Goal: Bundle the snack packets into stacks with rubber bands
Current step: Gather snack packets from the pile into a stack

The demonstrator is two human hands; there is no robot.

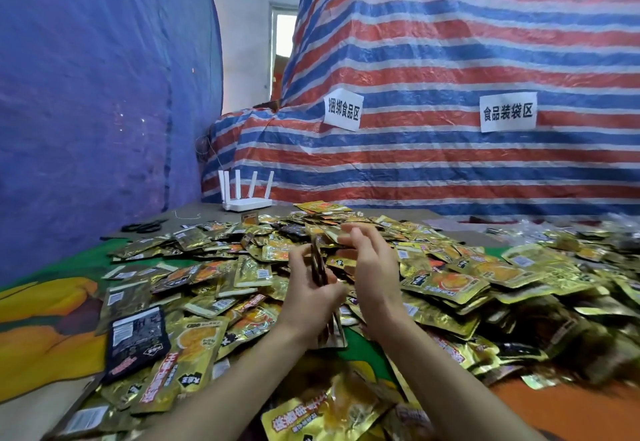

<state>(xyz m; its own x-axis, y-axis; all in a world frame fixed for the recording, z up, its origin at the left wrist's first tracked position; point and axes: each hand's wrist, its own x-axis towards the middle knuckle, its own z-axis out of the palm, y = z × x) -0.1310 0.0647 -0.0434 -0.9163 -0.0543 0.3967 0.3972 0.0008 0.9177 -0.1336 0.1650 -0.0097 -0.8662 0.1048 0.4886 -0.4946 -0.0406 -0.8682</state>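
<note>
The left hand [309, 296] grips a thin stack of packets [319, 267] on edge above the big pile of packets [450, 288], its long side pointing away from the person, while the right hand [372, 267], open and empty, hovers just beside it.

Makeshift food-packing workroom, striped tarpaulin [450, 59], paper zone signs [343, 109], heaped snack packets [450, 284]
</note>
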